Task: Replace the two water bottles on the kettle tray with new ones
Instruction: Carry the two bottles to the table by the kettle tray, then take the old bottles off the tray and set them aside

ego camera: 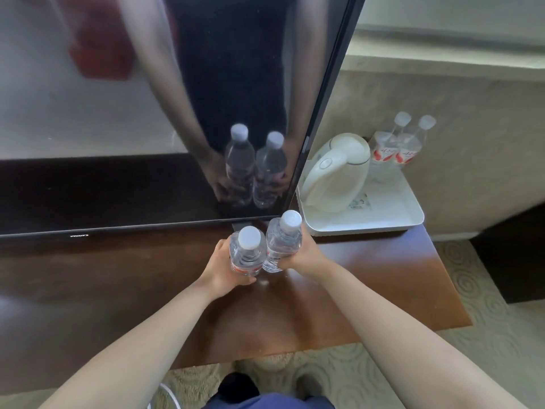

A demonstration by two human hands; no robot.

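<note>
My left hand (219, 270) grips a clear water bottle (247, 251) with a white cap. Beside it, my right hand (303, 255) grips a second clear bottle (283, 242); the two bottles touch and stand upright just above or on the brown desk, in front of the TV. At the right back of the desk sits a white tray (413, 214) holding a white kettle (336, 172). Two more bottles with red labels (383, 152) (410, 153) stand at the tray's far corner against the wall.
A large black TV screen (147, 113) stands on the dark wooden desk (368, 276) and mirrors my arms and the bottles. The desk's right edge drops to patterned carpet (486, 335). A dark cabinet (513, 255) stands at the right.
</note>
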